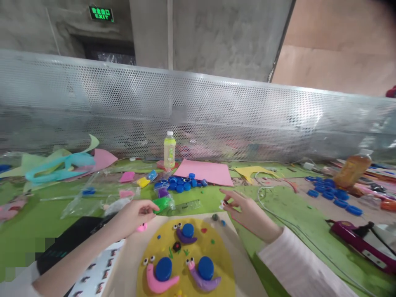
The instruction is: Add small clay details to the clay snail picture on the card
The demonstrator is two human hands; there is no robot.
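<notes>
On a cream board (250, 284) lies a yellow oval base (182, 268) with a pink clay snail (159, 284) and two purple ones, (206, 284) the nearer purple snail at right, each with a blue bottle cap as shell. My left hand (137, 216) hovers over the board's far left corner, fingers loosely curled, thumb and index tips apart. Under it sits a small pink clay piece (142, 227). Past its fingertips lies a green clay packet (163, 203). My right hand (246, 212) is over the far right corner, fingers apart; a small white-and-red bit (223, 203) shows by its fingertips, contact unclear.
Blue caps (182, 183) are heaped beyond the board, near pink paper (204, 172) and an upright drink bottle (169, 150). At right are more caps (329, 190), a tilted amber bottle (354, 169), a maroon device (361, 245) and a white cable (286, 225).
</notes>
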